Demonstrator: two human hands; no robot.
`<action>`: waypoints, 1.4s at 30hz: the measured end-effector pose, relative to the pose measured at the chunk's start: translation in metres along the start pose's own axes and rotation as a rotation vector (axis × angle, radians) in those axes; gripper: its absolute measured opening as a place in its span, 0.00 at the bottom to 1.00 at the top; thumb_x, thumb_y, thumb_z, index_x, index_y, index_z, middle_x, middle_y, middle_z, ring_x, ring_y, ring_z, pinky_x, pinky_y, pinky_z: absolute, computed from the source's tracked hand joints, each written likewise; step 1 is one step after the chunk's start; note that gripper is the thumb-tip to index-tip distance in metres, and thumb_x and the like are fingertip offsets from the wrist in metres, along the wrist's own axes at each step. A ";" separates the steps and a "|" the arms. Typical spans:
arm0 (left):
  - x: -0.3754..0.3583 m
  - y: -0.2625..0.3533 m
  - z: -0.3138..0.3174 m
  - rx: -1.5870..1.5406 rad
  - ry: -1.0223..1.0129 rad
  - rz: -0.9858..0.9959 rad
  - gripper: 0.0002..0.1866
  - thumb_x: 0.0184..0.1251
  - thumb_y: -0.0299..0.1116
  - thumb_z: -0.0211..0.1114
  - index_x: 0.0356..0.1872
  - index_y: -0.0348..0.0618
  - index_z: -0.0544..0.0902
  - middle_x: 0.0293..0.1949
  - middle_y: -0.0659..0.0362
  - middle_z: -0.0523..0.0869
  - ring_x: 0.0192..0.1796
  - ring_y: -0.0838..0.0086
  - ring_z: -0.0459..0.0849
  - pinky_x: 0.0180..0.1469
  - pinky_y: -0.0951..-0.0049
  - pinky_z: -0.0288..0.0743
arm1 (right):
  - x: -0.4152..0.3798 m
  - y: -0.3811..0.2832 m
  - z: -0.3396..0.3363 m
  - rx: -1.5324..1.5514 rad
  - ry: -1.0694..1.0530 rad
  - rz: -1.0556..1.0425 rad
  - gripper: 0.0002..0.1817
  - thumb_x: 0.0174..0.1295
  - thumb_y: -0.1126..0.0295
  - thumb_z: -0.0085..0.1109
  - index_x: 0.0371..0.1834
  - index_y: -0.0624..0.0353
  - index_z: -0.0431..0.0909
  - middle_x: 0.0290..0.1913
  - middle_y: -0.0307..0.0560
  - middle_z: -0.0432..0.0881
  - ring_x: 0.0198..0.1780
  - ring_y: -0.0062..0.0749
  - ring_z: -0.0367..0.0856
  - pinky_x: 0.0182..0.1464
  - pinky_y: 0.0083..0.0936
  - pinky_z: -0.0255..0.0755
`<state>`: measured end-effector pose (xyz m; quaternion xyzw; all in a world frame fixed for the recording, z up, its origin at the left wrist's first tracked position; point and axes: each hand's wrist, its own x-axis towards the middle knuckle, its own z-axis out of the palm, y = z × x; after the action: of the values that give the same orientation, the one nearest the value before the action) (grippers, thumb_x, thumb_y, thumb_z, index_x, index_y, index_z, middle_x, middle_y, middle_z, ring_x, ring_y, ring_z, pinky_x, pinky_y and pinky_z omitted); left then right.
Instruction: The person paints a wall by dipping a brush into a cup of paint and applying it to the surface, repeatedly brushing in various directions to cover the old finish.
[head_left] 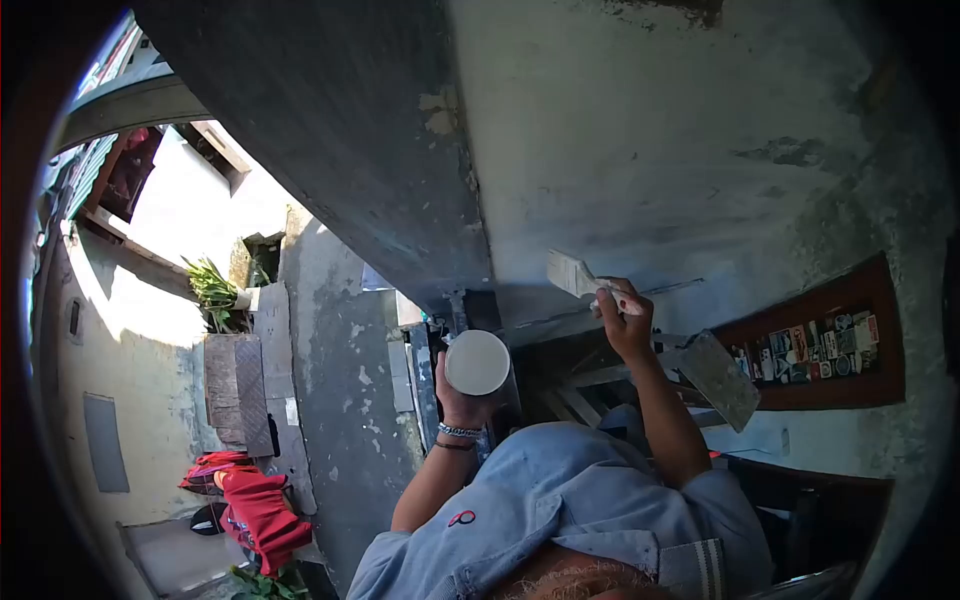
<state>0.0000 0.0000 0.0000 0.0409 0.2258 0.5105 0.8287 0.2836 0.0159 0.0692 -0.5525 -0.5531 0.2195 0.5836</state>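
Note:
My left hand [460, 402], with a beaded bracelet at its wrist, is wrapped round a round tub of white paint [477, 362]. The tub's pale top faces up toward me. In my right hand [625, 315] a paintbrush [570, 272] is gripped by its paint-smeared handle. Its broad whitish bristles point up and left, close to the patchy whitish wall [640, 190]. Brush and tub are apart, with the brush farther forward and to the right.
A dark grey wall section [340, 130] adjoins the whitish wall on the left. A sticker-covered wooden panel [800, 350] and a grey board [722, 380] are at right. Red cloth [262, 515] and a potted plant [212, 290] lie beyond the walkway [345, 400].

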 end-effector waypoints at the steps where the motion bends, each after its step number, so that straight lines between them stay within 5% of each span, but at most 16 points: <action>1: 0.003 -0.003 0.002 0.029 0.035 0.005 0.35 0.71 0.65 0.42 0.64 0.49 0.75 0.60 0.58 0.81 0.64 0.61 0.77 0.68 0.57 0.66 | -0.006 -0.012 -0.006 0.085 0.043 0.057 0.09 0.69 0.70 0.57 0.45 0.65 0.80 0.28 0.44 0.84 0.26 0.23 0.82 0.28 0.19 0.74; 5: 0.022 -0.005 0.013 0.060 0.119 -0.053 0.31 0.71 0.65 0.44 0.61 0.55 0.76 0.57 0.58 0.81 0.59 0.61 0.79 0.60 0.53 0.72 | -0.015 -0.056 -0.023 0.258 0.134 0.143 0.11 0.68 0.70 0.57 0.41 0.70 0.79 0.26 0.43 0.81 0.22 0.20 0.78 0.24 0.17 0.70; 11: 0.057 -0.021 0.000 0.042 -0.029 -0.121 0.37 0.70 0.65 0.44 0.66 0.46 0.72 0.63 0.55 0.78 0.66 0.57 0.75 0.68 0.55 0.66 | -0.009 -0.120 -0.030 0.266 -0.051 0.142 0.13 0.66 0.67 0.58 0.38 0.69 0.80 0.22 0.42 0.80 0.19 0.19 0.76 0.22 0.17 0.69; 15: 0.064 -0.025 0.004 -0.009 -0.087 -0.165 0.39 0.70 0.66 0.44 0.68 0.44 0.71 0.65 0.52 0.77 0.68 0.56 0.74 0.71 0.53 0.63 | -0.003 -0.120 -0.013 -0.007 -0.274 0.068 0.11 0.65 0.67 0.60 0.38 0.67 0.81 0.20 0.39 0.81 0.21 0.18 0.79 0.24 0.20 0.71; 20: 0.067 -0.030 0.010 0.080 -0.085 -0.137 0.38 0.70 0.65 0.43 0.67 0.43 0.71 0.64 0.51 0.77 0.67 0.57 0.74 0.71 0.55 0.63 | 0.001 -0.100 0.022 -0.242 -0.404 -0.091 0.08 0.65 0.67 0.61 0.38 0.61 0.80 0.22 0.48 0.83 0.26 0.30 0.86 0.29 0.26 0.75; 29: 0.073 -0.027 0.031 -0.010 -0.098 -0.171 0.37 0.71 0.64 0.42 0.66 0.44 0.72 0.64 0.52 0.76 0.67 0.57 0.73 0.71 0.57 0.62 | 0.010 -0.110 -0.003 -0.139 -0.433 -0.130 0.10 0.61 0.68 0.65 0.44 0.56 0.82 0.26 0.49 0.84 0.28 0.38 0.86 0.30 0.30 0.76; 34: 0.087 -0.026 0.051 -0.024 -0.117 -0.109 0.35 0.71 0.63 0.44 0.65 0.47 0.73 0.63 0.54 0.77 0.66 0.57 0.73 0.70 0.52 0.62 | 0.019 -0.113 -0.036 -0.214 -0.617 -0.287 0.21 0.50 0.75 0.68 0.50 0.57 0.85 0.36 0.47 0.86 0.30 0.36 0.84 0.34 0.27 0.76; 42: 0.122 -0.032 0.058 -0.109 -0.114 -0.089 0.32 0.71 0.62 0.46 0.64 0.49 0.74 0.61 0.56 0.79 0.65 0.55 0.74 0.69 0.49 0.62 | 0.018 -0.105 -0.046 -0.197 -0.497 -0.311 0.21 0.47 0.75 0.68 0.49 0.56 0.85 0.31 0.46 0.83 0.28 0.35 0.82 0.32 0.26 0.75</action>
<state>0.0965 0.0997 0.0014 0.0147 0.1519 0.4816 0.8630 0.2925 -0.0175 0.1804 -0.4446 -0.7753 0.2014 0.4008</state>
